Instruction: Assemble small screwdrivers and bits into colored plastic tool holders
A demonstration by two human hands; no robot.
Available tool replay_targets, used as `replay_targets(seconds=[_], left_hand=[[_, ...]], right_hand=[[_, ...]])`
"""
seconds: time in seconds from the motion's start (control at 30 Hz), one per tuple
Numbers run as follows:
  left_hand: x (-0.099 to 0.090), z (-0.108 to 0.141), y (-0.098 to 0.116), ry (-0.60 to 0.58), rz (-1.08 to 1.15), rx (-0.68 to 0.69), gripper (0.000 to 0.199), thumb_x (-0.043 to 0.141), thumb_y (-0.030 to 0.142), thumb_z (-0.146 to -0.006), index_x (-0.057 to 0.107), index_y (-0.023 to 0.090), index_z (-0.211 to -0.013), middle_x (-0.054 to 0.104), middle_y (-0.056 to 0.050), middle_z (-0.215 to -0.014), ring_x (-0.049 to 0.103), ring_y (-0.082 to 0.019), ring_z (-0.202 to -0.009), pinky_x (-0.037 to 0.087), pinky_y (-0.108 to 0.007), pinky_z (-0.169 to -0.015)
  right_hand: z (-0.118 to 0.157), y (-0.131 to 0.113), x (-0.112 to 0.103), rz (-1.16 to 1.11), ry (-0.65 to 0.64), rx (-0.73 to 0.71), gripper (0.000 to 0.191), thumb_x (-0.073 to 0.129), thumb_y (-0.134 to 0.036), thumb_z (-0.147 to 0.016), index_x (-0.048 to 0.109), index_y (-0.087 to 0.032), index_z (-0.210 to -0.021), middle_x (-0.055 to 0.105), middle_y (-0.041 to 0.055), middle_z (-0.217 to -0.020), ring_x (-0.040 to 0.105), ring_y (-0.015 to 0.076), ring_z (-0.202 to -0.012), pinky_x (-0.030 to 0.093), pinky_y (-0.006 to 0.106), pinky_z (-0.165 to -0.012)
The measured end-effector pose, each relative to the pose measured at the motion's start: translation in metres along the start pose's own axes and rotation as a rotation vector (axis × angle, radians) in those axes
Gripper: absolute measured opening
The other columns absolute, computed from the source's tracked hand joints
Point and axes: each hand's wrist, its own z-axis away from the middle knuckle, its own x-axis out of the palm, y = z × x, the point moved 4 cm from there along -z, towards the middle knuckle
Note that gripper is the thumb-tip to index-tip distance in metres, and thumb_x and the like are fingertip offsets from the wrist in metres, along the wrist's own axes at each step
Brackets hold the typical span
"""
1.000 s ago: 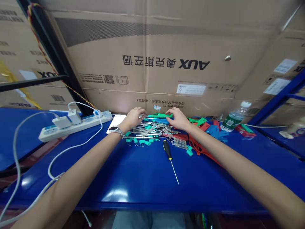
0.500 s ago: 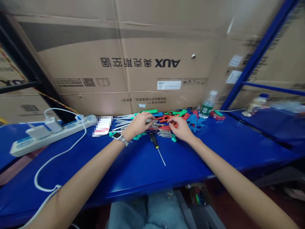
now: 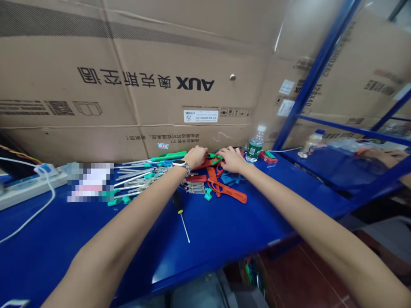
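My left hand (image 3: 196, 157), with a watch at its wrist, lies over the back of a pile of plastic parts. Its fingers curl downward together, and whatever is beneath them is hidden. Close on its right, my right hand (image 3: 232, 160) reaches over the pile with bent fingers slightly apart. Between the hands is a green plastic part (image 3: 215, 159), near the right fingertips. An orange toy-gun-shaped part (image 3: 227, 190) lies in front of my right hand, with blue parts (image 3: 231, 178) beneath it. A black-and-yellow screwdriver (image 3: 180, 212) rests nearer me, its handle partly behind my left forearm.
Metal rods (image 3: 133, 174) with green ends spread to the left. Small clear parts (image 3: 195, 188) and a teal piece (image 3: 208, 194) lie at the pile's front. A water bottle (image 3: 255, 145) and red box (image 3: 268, 158) stand right; a power strip (image 3: 28, 186) lies left.
The view has turned right. Both hands have moved toward the back of the pile. The orange gun-shaped part now lies out in front, apart from my right hand.
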Motion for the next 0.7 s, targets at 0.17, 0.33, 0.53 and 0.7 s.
replay_targets(seconds=[0.17, 0.33, 0.53, 0.7], left_hand=[[0.006, -0.024, -0.016, -0.068, 0.022, 0.013, 0.022, 0.068, 0.018, -0.082, 0.074, 0.019, -0.103, 0.076, -0.014, -0.098, 0.073, -0.031, -0.096, 0.056, -0.036, -0.083], [0.005, -0.019, -0.015, -0.029, 0.043, 0.073, 0.028, 0.067, 0.022, -0.084, 0.07, 0.02, -0.112, 0.073, -0.014, -0.114, 0.068, -0.032, -0.111, 0.053, -0.04, -0.097], [-0.03, 0.023, -0.015, 0.354, 0.478, 0.258, 0.05, 0.062, 0.035, -0.094, 0.052, 0.016, -0.139, 0.063, -0.014, -0.132, 0.065, -0.026, -0.115, 0.051, -0.037, -0.101], [-0.059, 0.084, -0.03, 0.497, 0.494, 0.197, 0.029, 0.053, 0.04, -0.101, 0.067, 0.017, -0.11, 0.069, -0.01, -0.108, 0.067, -0.023, -0.099, 0.053, -0.034, -0.089]], right_hand=[[-0.017, 0.004, 0.009, 0.046, -0.012, -0.121, 0.025, 0.055, -0.017, -0.092, 0.073, -0.02, -0.109, 0.073, 0.0142, -0.116, 0.06, 0.0329, -0.113, 0.035, 0.049, -0.098], [-0.018, 0.01, 0.008, -0.091, 0.115, -0.123, 0.027, 0.049, -0.022, -0.1, 0.07, -0.021, -0.116, 0.075, 0.0121, -0.114, 0.064, 0.0293, -0.108, 0.035, 0.044, -0.096], [-0.022, -0.008, -0.019, -0.247, 0.272, -0.21, 0.036, 0.043, -0.017, -0.1, 0.066, -0.019, -0.128, 0.072, 0.0125, -0.123, 0.064, 0.027, -0.111, 0.038, 0.041, -0.098], [-0.016, -0.065, -0.041, -0.379, 0.305, -0.335, 0.034, 0.044, -0.02, -0.1, 0.069, -0.019, -0.124, 0.072, 0.011, -0.113, 0.066, 0.0249, -0.103, 0.045, 0.037, -0.092]])
